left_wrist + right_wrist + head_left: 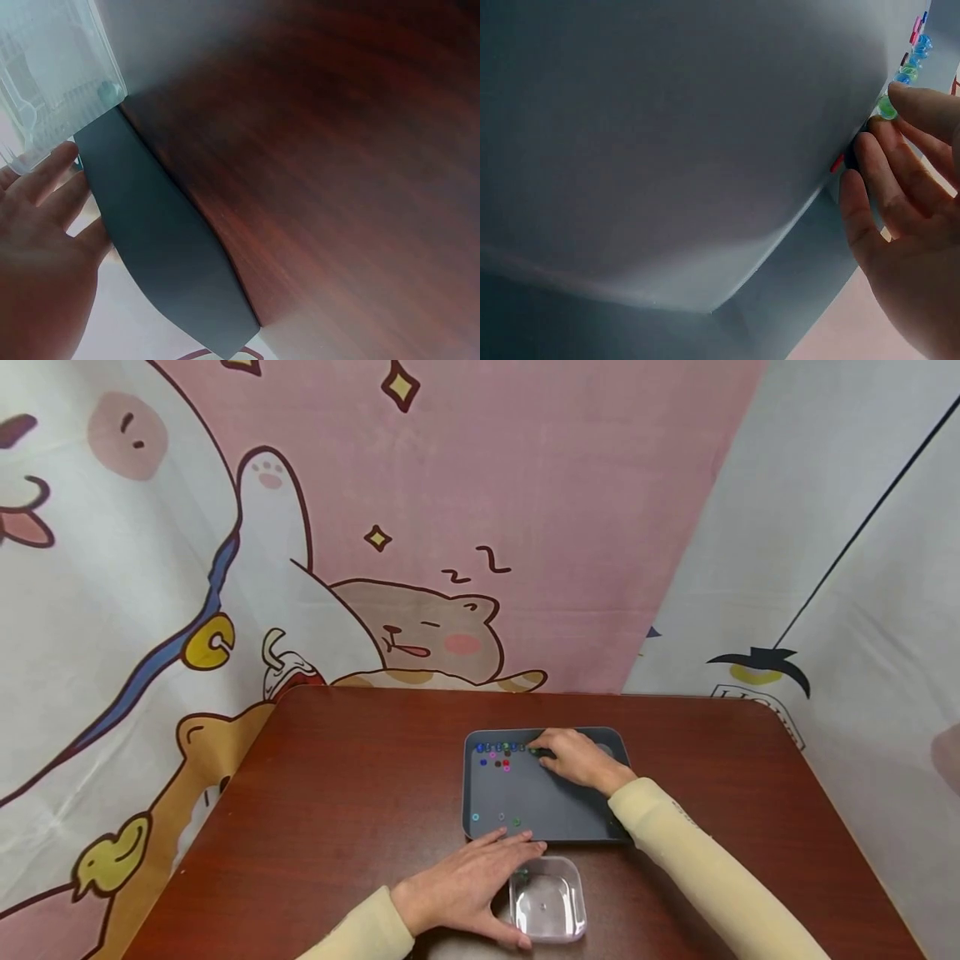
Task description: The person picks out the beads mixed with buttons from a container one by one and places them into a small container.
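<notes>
A grey tray (546, 797) lies on the brown table (337, 793). A row of small coloured beads (498, 747) lines its far left wall, with more loose beads (495, 763) just below and a few near the front edge. My right hand (577, 758) reaches to the end of that row. In the right wrist view its thumb and forefinger (874, 150) pinch a green bead (886, 109) against the tray wall. My left hand (465, 885) lies flat on the table, fingers straight, beside a clear plastic box (547, 906) that holds a green bead (523, 875).
The tray's front wall (165, 255) runs just beyond my left fingers (45, 176), with the clear box (52, 75) beside them. A cartoon-print cloth backdrop (420, 527) hangs behind and to both sides of the table. Bare wood (337, 150) stretches to the left of the tray.
</notes>
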A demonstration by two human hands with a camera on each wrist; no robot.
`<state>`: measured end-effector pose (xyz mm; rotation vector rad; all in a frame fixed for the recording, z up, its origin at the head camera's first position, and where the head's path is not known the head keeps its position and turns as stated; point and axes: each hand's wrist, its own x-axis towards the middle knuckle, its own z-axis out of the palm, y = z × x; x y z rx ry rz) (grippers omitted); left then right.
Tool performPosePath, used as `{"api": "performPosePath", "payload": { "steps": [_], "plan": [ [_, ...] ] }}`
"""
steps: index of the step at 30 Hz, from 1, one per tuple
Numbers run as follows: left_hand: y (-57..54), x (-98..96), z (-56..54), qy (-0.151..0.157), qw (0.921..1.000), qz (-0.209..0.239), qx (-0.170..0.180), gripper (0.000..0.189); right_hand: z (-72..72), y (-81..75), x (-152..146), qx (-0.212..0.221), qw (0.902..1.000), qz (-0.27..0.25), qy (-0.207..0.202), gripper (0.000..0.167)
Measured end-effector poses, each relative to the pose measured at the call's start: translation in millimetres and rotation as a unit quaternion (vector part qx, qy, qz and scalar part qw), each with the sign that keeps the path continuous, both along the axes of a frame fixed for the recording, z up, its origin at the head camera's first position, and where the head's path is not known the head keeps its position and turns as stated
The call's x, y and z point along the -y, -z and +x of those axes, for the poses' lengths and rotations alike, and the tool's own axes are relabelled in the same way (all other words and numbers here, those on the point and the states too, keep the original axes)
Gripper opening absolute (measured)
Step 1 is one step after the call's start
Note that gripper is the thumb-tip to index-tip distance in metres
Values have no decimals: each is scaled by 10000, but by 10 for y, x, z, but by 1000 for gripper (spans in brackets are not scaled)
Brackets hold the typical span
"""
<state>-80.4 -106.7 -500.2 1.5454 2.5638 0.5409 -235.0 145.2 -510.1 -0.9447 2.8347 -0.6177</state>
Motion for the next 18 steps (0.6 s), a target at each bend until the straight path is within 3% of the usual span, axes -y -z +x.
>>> {"api": "performPosePath", "payload": {
  "steps": [18],
  "plan": [
    [-16,-9,4,-10,9999,-85,126,102,-7,60,14,-476,9988,-35,139,19]
  ]
}}
